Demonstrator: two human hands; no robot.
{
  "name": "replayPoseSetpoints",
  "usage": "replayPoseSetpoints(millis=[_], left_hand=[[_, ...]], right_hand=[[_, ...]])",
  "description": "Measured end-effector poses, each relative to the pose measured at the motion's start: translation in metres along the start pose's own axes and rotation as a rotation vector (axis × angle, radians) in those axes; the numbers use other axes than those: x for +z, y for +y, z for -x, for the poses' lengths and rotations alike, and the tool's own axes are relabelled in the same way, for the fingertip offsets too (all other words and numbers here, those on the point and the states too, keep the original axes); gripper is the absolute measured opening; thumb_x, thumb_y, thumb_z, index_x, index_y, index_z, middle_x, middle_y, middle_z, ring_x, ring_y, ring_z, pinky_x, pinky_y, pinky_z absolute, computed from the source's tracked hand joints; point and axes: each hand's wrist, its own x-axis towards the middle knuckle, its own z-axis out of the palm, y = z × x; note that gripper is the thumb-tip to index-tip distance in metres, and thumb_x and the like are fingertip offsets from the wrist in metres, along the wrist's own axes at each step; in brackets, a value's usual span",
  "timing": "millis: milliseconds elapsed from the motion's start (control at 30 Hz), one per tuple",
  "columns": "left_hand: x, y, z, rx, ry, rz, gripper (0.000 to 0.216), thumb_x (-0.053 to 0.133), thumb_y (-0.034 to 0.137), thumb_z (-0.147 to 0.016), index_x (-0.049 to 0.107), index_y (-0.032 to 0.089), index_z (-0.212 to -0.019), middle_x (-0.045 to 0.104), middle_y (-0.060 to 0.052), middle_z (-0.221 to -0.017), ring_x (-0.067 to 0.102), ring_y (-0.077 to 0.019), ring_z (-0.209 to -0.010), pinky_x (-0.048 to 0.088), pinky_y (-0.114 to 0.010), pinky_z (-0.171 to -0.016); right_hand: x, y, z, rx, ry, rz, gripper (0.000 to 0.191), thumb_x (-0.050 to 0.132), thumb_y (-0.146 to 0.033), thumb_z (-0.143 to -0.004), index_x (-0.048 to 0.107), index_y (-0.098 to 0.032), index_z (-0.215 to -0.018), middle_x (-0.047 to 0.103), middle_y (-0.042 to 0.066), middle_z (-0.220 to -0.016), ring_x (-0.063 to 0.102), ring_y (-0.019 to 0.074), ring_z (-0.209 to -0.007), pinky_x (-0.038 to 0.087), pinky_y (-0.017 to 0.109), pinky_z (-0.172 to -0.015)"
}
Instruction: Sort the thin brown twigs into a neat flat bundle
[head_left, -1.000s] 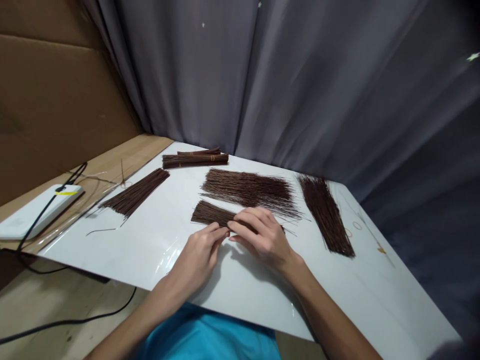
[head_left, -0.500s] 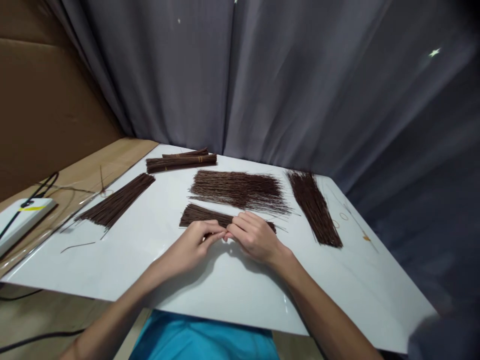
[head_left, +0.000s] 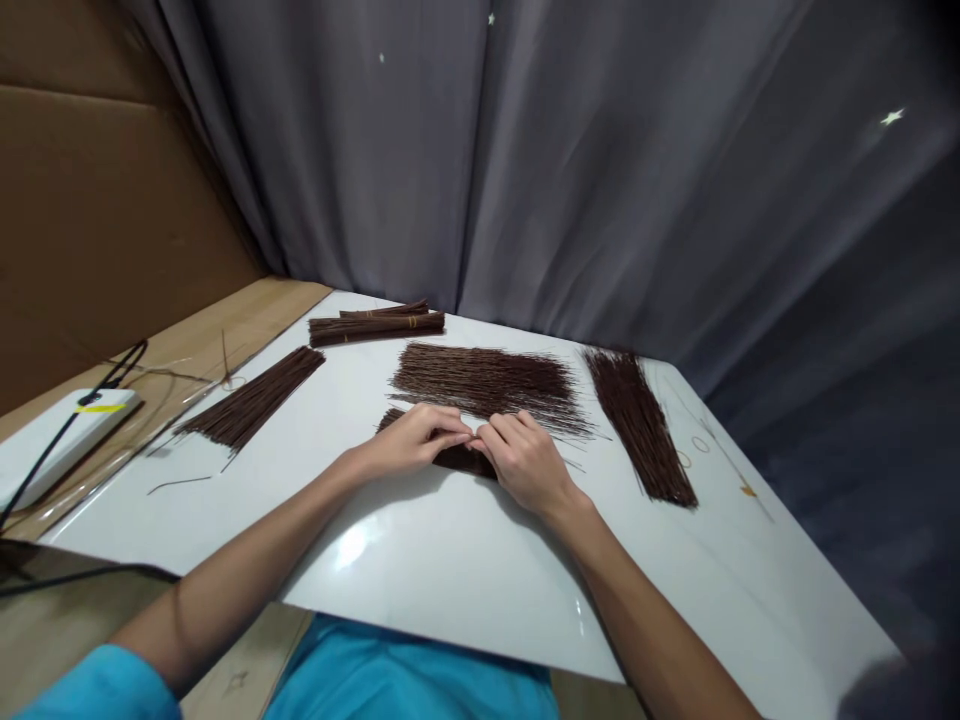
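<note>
My left hand point(head_left: 414, 440) and my right hand point(head_left: 527, 462) meet near the middle of the table, thumbs and fingertips pinched together almost tip to tip. Whatever lies between the fingertips is too small to make out. Just beneath and behind them is a bundle of thin dark brown sticks point(head_left: 459, 461), partly hidden by both hands. Beyond it lies a wider, loosely spread layer of thin brown sticks point(head_left: 487, 380), its thin ends pointing right.
A fanned stick bundle point(head_left: 255, 405) lies left, another pile point(head_left: 641, 430) right. Tied bundles point(head_left: 375, 328) rest at the back. Rubber bands point(head_left: 700, 444) lie near the right edge. A white power strip point(head_left: 67, 440) with a black cable sits left; a grey curtain point(head_left: 465, 150) hangs behind.
The view has shifted slightly, so the table's things appear further right. Both hands have moved a little away from me over the near bundle, still pinched together.
</note>
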Motion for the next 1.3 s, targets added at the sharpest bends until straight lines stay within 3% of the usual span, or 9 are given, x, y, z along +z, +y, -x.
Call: replayPoseSetpoints(millis=[167,433,733,1000,1133,1300], left_hand=[[0.008,-0.017,0.015,0.009,0.084,-0.262,0.032,0.047,0.024,-0.111,0.078,0.019,-0.109,0.068,-0.007,-0.095,0.065,-0.0188,-0.086,0.046,-0.029,-0.079],[0.012,-0.023,0.022,0.009,0.180,-0.490,0.027,0.047,0.013,-0.106,0.072,0.022,-0.113,0.067,-0.004,-0.093,0.062,-0.0162,-0.074,0.041,-0.028,-0.063],[0.018,-0.019,0.023,-0.048,0.154,-0.513,0.026,0.049,0.009,-0.103,0.072,0.022,-0.107,0.068,-0.003,-0.094,0.062,-0.0157,-0.073,0.039,-0.029,-0.062],[0.018,-0.025,0.025,-0.016,0.117,-0.530,0.030,0.049,0.014,-0.106,0.077,0.025,-0.112,0.071,-0.004,-0.095,0.065,-0.0156,-0.075,0.042,-0.028,-0.062],[0.007,-0.030,0.027,-0.014,0.118,-0.528,0.032,0.047,0.026,-0.112,0.078,0.026,-0.117,0.074,-0.005,-0.100,0.069,-0.0174,-0.080,0.045,-0.029,-0.066],[-0.029,-0.033,0.029,-0.074,0.155,-0.482,0.036,0.044,0.037,-0.114,0.078,0.027,-0.117,0.078,-0.005,-0.106,0.072,-0.0197,-0.091,0.049,-0.030,-0.077]], right_hand=[[-0.004,-0.004,-0.002,0.121,-0.035,-0.054,0.026,0.043,-0.024,-0.116,0.066,-0.014,-0.118,0.066,0.009,-0.097,0.055,0.0252,-0.086,0.036,0.039,-0.084],[-0.002,-0.008,-0.002,0.280,-0.081,-0.165,0.037,0.045,-0.001,-0.103,0.066,-0.018,-0.127,0.068,0.012,-0.117,0.056,0.0266,-0.089,0.042,0.039,-0.086],[0.005,-0.009,-0.001,0.511,-0.029,-0.443,0.027,0.043,-0.021,-0.114,0.069,-0.025,-0.119,0.073,0.006,-0.112,0.069,0.0232,-0.097,0.048,0.034,-0.084],[0.001,-0.003,0.001,0.423,-0.137,-0.361,0.020,0.054,-0.030,-0.113,0.071,-0.027,-0.104,0.072,0.003,-0.097,0.067,0.0226,-0.092,0.042,0.033,-0.073],[0.000,0.004,0.002,0.436,-0.048,-0.397,0.021,0.052,-0.028,-0.113,0.072,-0.026,-0.104,0.073,0.005,-0.099,0.066,0.0242,-0.096,0.045,0.035,-0.079],[-0.005,0.034,-0.007,0.462,0.069,-0.497,0.026,0.049,-0.032,-0.113,0.072,-0.026,-0.103,0.073,0.006,-0.100,0.066,0.0250,-0.095,0.049,0.037,-0.085]])
